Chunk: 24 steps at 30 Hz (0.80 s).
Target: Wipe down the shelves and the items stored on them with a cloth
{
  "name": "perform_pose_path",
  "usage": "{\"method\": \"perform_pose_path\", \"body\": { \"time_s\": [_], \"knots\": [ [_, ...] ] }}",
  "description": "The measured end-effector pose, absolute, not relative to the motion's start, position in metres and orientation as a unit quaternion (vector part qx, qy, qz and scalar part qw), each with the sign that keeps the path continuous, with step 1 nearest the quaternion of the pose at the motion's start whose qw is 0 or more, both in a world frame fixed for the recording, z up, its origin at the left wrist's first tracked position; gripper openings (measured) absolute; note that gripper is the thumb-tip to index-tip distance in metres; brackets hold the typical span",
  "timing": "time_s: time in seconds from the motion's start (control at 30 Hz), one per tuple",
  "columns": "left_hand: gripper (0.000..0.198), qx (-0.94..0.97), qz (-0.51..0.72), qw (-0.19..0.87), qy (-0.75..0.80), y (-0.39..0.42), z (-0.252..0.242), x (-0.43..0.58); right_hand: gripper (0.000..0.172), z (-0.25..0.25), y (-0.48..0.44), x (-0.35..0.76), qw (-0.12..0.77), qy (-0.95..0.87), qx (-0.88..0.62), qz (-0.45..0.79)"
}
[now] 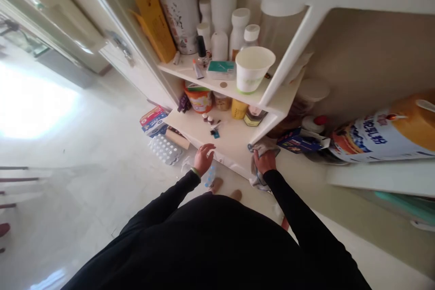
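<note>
While the left hand point(203, 157) hovers with fingers spread and holding nothing over the front edge of the lower shelf point(234, 142), just below centre frame, it looks ready to steady or clear the small vials point(208, 119) standing farther back. To its right, the right hand point(264, 161) has its fingers closed around a crumpled cloth point(257, 176), pressed at the shelf's corner as if for wiping.
</note>
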<state>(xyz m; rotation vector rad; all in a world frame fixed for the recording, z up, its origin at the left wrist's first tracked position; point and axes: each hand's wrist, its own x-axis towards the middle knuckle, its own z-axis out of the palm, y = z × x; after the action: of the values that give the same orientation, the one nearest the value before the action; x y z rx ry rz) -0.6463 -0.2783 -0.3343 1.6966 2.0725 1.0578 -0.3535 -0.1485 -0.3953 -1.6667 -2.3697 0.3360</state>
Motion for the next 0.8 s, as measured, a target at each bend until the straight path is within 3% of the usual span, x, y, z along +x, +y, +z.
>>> {"method": "perform_pose_path", "body": {
  "time_s": [0.23, 0.5, 0.8],
  "knots": [
    [0.034, 0.535, 0.312, 0.149, 0.771, -0.220, -0.356, -0.666, 0.049, -0.397, -0.155, -0.372, 0.119, -0.799, -0.581, 0.100],
    [0.041, 0.579, 0.259, 0.160, 0.757, -0.182, -0.338, -0.674, 0.052, -0.398, -0.231, -0.394, 0.139, -0.832, -0.522, 0.125],
    [0.053, 0.595, 0.177, 0.171, 0.765, -0.151, -0.322, -0.661, 0.067, -0.390, -0.188, -0.455, 0.133, -0.831, -0.516, 0.159]
  ]
}}
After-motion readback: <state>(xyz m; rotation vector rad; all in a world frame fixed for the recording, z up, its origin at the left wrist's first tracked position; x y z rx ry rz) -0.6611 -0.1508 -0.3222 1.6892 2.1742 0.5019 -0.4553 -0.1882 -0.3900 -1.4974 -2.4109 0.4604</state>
